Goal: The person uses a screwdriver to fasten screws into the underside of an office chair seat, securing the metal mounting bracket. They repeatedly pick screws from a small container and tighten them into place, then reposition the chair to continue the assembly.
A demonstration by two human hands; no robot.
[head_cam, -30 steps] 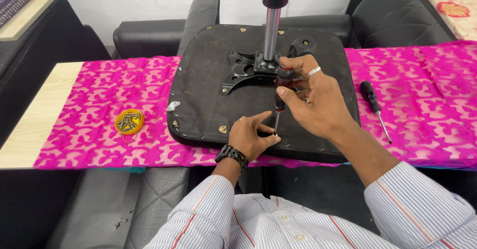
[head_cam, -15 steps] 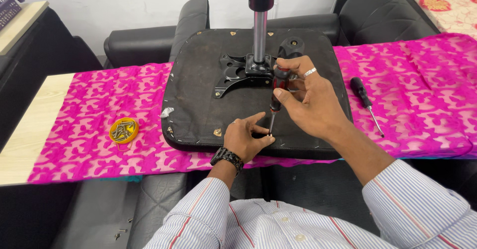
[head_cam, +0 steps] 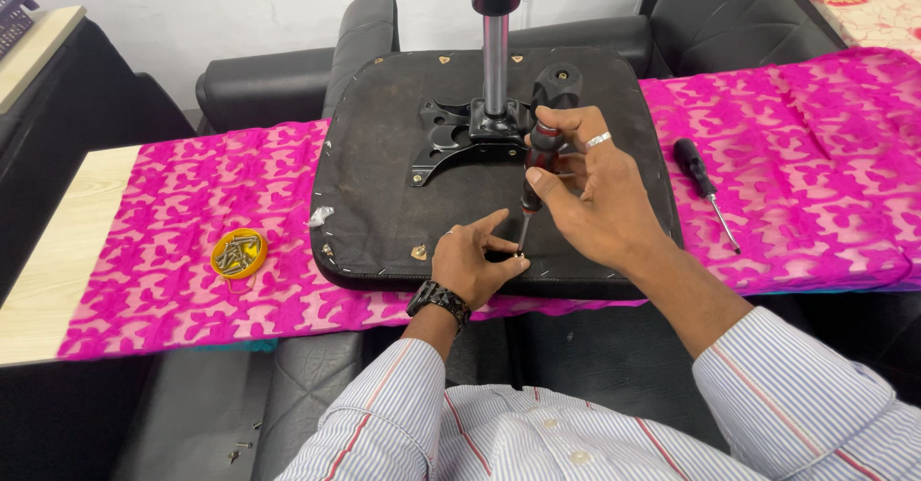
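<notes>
Screwdrivers: two; one upright in the right hand (head_cam: 600,193), the spare screwdriver (head_cam: 705,188) lying on the pink cloth (head_cam: 173,251) at right of frame.
Seat base: one black upturned chair seat (head_cam: 384,164) sitting centre frame, metal post rising from its bracket.
Tin: one yellow tin of screws (head_cam: 238,253), left of frame.
Right grip: fingers closing around the held screwdriver (head_cam: 539,160), tip touching the seat's near edge.
Left grip: left hand (head_cam: 475,265) pinching at the tip; whatever it pinches is too small to tell.

Light wooden counter (head_cam: 67,241), largely covered by a pink patterned cloth (head_cam: 182,212). On the cloth: an upturned black chair seat (head_cam: 384,184), a yellow dish (head_cam: 239,254) apparently holding screws, and a black-handled screwdriver (head_cam: 703,187) lying right of the seat.
</notes>
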